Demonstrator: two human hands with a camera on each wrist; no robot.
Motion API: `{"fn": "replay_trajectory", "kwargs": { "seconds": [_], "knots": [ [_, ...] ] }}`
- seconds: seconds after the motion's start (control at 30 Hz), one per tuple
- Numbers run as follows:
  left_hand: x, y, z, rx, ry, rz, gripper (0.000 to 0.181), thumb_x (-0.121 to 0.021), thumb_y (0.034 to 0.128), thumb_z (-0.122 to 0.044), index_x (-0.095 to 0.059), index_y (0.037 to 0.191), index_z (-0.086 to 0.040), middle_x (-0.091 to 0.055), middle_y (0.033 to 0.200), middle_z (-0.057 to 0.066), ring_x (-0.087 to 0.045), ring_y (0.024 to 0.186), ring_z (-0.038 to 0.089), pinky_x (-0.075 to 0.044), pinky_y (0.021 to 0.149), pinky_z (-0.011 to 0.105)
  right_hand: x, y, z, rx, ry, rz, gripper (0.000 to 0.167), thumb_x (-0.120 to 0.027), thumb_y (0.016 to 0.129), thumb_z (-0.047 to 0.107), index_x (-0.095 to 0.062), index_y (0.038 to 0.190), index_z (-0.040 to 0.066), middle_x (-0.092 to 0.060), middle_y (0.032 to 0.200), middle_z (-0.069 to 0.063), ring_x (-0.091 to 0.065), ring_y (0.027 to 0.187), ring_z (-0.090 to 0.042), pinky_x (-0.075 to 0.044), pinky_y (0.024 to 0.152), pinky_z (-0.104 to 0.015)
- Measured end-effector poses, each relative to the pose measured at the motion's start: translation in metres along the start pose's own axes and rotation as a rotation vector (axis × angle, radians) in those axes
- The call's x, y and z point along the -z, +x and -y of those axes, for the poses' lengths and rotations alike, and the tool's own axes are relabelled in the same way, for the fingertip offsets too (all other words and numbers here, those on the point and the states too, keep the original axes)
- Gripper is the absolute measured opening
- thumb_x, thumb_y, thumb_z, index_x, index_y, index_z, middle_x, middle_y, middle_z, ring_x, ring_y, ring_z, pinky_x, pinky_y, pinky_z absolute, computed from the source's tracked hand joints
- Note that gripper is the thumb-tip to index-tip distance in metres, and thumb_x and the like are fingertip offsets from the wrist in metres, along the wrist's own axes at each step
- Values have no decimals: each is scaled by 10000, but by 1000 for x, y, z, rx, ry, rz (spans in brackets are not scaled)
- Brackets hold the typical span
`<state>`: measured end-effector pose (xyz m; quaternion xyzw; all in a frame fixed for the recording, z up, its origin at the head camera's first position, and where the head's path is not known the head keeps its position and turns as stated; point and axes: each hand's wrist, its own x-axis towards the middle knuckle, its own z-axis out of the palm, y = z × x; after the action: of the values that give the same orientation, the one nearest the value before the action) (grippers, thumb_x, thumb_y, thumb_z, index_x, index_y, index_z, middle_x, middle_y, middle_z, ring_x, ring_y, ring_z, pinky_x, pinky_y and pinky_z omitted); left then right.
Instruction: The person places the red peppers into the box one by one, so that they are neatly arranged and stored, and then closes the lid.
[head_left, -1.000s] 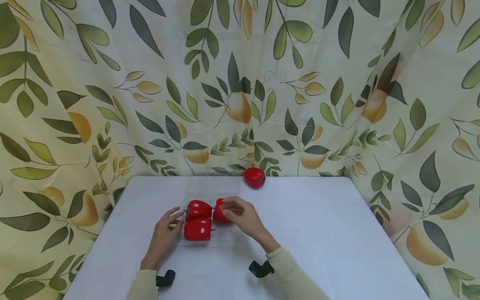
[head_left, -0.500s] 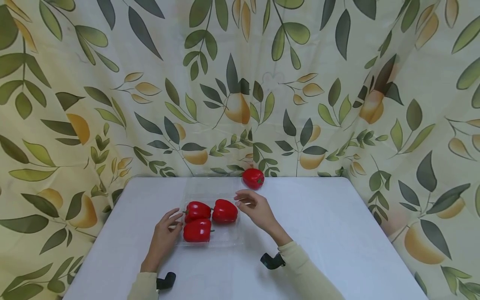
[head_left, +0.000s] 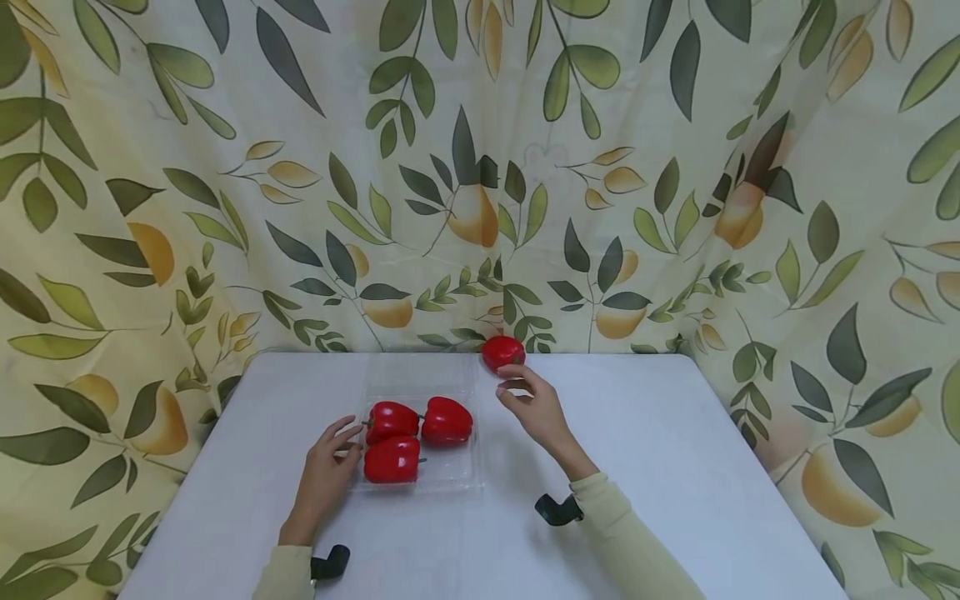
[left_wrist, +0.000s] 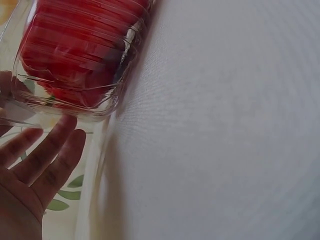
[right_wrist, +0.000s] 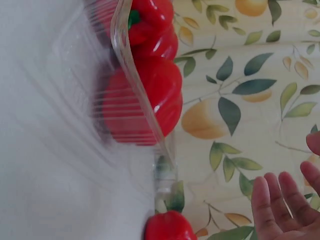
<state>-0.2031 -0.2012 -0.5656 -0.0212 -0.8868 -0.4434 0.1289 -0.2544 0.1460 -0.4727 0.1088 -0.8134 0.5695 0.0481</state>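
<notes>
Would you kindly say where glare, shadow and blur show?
Head: highlights on glossy red bell peppers, soft shadow on the white table by the cream right sleeve; left wrist: glare on the clear ribbed plastic container; right wrist: its image-left side looks blurred.

On my left wrist camera I see a clear ribbed container [left_wrist: 106, 111] with a red pepper [left_wrist: 65, 55] showing through its wall; the left hand [left_wrist: 25, 190] has fingers nearly straight beside its edge, white counter [left_wrist: 215, 125] filling the right, leaf-print cloth [left_wrist: 59, 220] behind
</notes>
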Motion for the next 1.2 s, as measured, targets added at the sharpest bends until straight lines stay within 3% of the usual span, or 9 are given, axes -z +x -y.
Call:
{"fn": "replay_trajectory", "kwargs": {
  "seconds": [0.33, 0.6, 1.2],
  "knots": [
    [0, -1, 0, 7, -1, 2, 363, -670, 914, -133, -653, 1276, -105, -522, 1446, 60, -685, 1032, 229, -609, 839, 340, 4, 13, -19, -9, -19, -72, 412, -651, 920, 168, -550, 1308, 75, -576, 1335, -158, -574, 1209, -380, -572, 939, -425],
    [1, -3, -3, 25, 0, 10, 365, -655, 924, -131, -646, 1287, -100, -518, 1450, 62, -681, 1042, 232, -607, 842, 333, 10, 25, -35, -52, -52, -121, 447, -677, 903, 175, -542, 1318, 79, -538, 1356, -139, -536, 1241, -395, -545, 958, -475],
    [-2, -3, 2, -13, -1, -3, 374, -663, 921, -157, -644, 1293, -120, -520, 1450, 50, -680, 1040, 232, -604, 825, 273, 17, 46, -76, -140, -112, -170, 557, -681, 891, 206, -463, 1383, 63, -466, 1413, -169, -493, 1275, -369, -505, 1029, -493]
  ]
}}
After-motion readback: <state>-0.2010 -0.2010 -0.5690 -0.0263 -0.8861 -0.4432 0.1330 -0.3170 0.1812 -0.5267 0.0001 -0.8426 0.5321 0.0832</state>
